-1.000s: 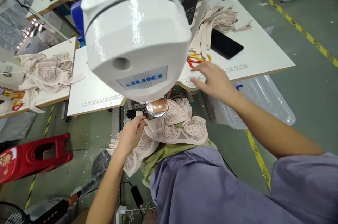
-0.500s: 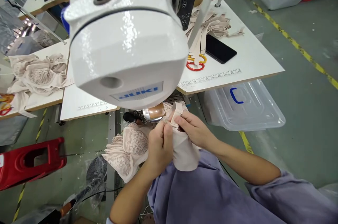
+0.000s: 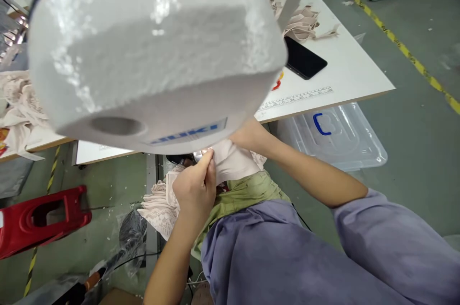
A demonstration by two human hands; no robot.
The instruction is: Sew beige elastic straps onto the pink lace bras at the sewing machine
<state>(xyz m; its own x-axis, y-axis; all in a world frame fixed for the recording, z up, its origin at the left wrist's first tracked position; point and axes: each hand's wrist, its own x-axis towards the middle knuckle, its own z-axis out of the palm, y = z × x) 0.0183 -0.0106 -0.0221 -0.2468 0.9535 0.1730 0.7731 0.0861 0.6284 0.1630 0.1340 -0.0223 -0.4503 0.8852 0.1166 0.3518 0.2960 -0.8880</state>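
Note:
My left hand [image 3: 196, 182] is closed, its thumb and fingers pinching the left edge of a beige bra [image 3: 233, 162]. The bra's smooth side faces up, with lace at its right edge. My right hand [image 3: 249, 133] touches the bra's upper right part; its fingers are hidden behind the white sewing machine head [image 3: 161, 70]. That head hangs just above both hands and covers the needle area. More beige lace bras [image 3: 158, 206] lie in a pile left of my left hand.
On the white table [image 3: 354, 72] at right lie a black phone [image 3: 305, 58], beige fabric strips [image 3: 304, 22], a printed ruler and partly hidden scissors [image 3: 277, 82]. A clear lidded box [image 3: 345, 137] stands below. At left are more beige garments [image 3: 21, 103] and a red stool [image 3: 46, 216].
Both hands have moved up toward the machine and further apart, drawing the bra between them. My right hand has gone partly behind the machine head, which now looms larger. Green cloth on the lap shows.

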